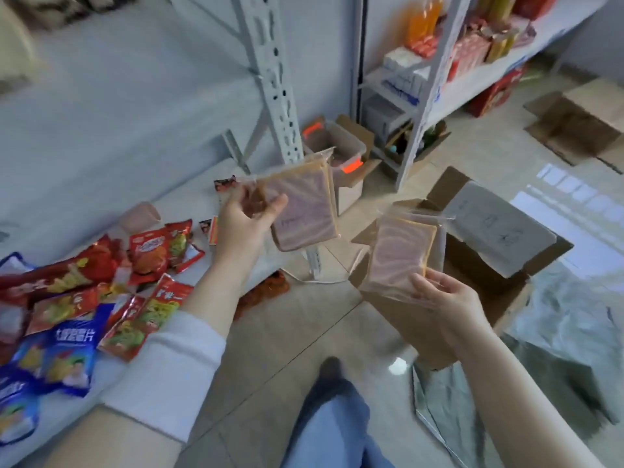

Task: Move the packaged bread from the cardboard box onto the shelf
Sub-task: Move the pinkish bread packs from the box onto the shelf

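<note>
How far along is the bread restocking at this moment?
Midway at best. No bread package shows on the shelf, which holds only snack bags. In hand: the left hand holds one bread package near the shelf, and the right hand holds another over the cardboard box. Both need placing; the box's contents are hidden.

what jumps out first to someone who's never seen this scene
Two clear-wrapped bread packs held up mid-frame: the left hand holds one bread pack near the shelf, and the right hand holds the other bread pack over the open cardboard box. Next comes the bright heap of red and blue snack bags on the shelf at lower left.
</note>
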